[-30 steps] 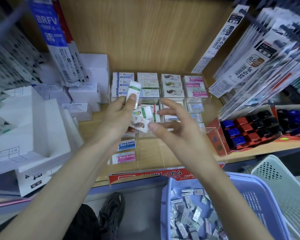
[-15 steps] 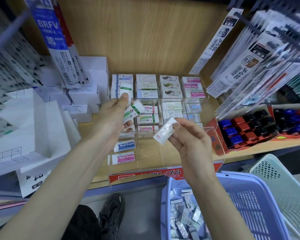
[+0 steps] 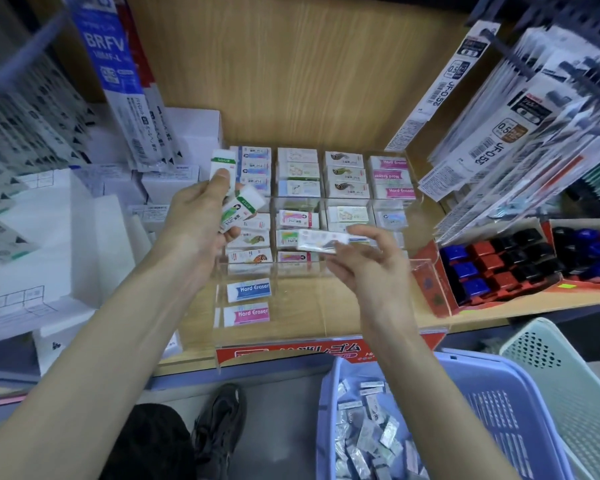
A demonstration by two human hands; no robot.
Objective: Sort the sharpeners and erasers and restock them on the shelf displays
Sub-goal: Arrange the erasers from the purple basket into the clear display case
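A wrapped eraser (image 3: 317, 240) lies flat, pinched in the right hand's (image 3: 368, 268) fingers over the middle of the clear display tray (image 3: 326, 306). At its 9 o'clock, the left hand (image 3: 194, 223) grips two green-banded erasers (image 3: 241, 209), fingers curled round them. A purple basket (image 3: 499, 393) sits at 6 o'clock.

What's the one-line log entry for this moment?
left hand: holds two green erasers | right hand: holds eraser over tray | basket: holds wrapped stock
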